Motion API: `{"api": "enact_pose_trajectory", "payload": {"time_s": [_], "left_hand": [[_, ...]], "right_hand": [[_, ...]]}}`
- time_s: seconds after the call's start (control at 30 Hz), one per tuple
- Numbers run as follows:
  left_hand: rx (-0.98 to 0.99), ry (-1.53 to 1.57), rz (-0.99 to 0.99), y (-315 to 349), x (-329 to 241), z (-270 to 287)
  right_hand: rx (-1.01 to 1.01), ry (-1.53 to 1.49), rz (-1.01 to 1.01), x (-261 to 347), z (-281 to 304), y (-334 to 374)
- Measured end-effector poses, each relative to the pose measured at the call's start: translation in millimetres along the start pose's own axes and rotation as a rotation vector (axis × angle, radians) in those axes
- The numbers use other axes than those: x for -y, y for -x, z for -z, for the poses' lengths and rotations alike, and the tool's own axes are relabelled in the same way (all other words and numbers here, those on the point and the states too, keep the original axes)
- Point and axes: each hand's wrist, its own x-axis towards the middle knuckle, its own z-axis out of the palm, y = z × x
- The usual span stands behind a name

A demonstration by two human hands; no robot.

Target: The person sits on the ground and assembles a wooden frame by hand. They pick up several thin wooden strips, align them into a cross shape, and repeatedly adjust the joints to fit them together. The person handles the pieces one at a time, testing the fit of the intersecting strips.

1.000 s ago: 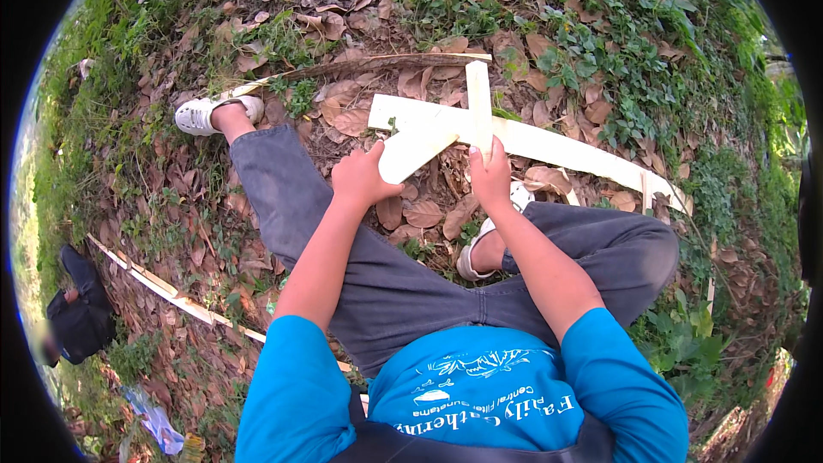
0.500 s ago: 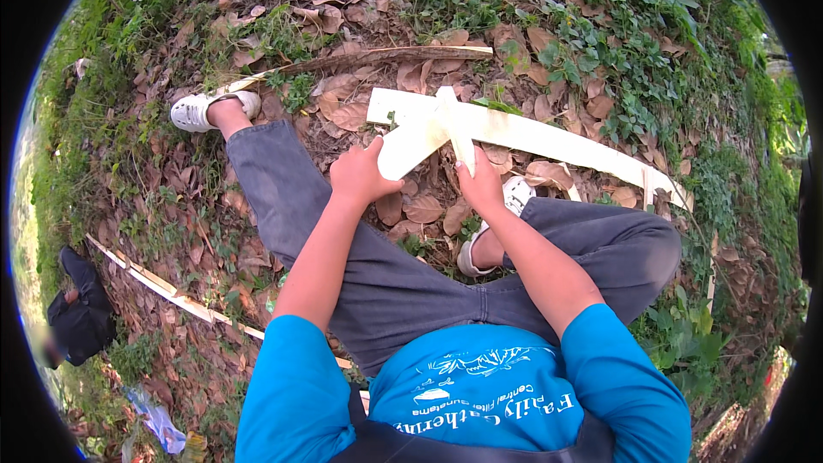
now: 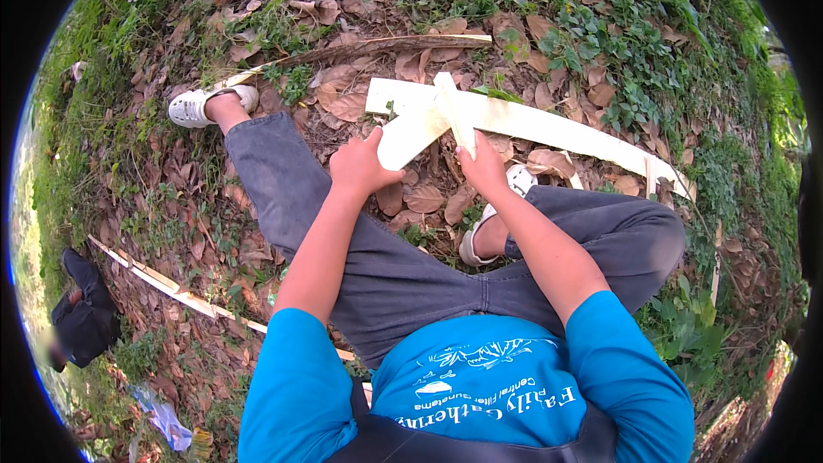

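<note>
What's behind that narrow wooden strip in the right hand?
A long pale plank shows on both sides of the narrow wooden strip; the part directly behind the strip is covered.

An outdoor, overgrown patch of ground in daylight: broad dry brown leaves (image 3: 424,198) litter the earth, and low leafy green weeds (image 3: 591,39) spread among them. Grass (image 3: 90,30) thickens toward the left, where brightly sunlit ground (image 3: 31,206) shows at the rim.

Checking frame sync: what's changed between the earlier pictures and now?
The pale strip in the right hand moved left, its top tilting leftward; it now overlaps the board in the left hand. Both holds and the long plank: unchanged.
</note>
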Motion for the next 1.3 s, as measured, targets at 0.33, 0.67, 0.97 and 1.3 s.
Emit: {"api": "enact_pose_trajectory", "payload": {"time_s": [0.33, 0.67, 0.97, 1.3], "left_hand": [[0.006, -0.002, -0.008, -3, -5, 5], [-0.03, -0.015, -0.045, -6, -11, 8], [-0.038, 0.018, -0.012, 0, 7, -7], [0.015, 0.006, 0.004, 8, 2, -2]], "right_hand": [[-0.194, -0.151, 0.082, 23, 23, -9], [-0.099, 0.116, 0.121, -12, 10, -13], [-0.421, -0.531, 0.269, 109, 87, -20], [-0.162, -0.367, 0.104, 84, 67, -20]]}}
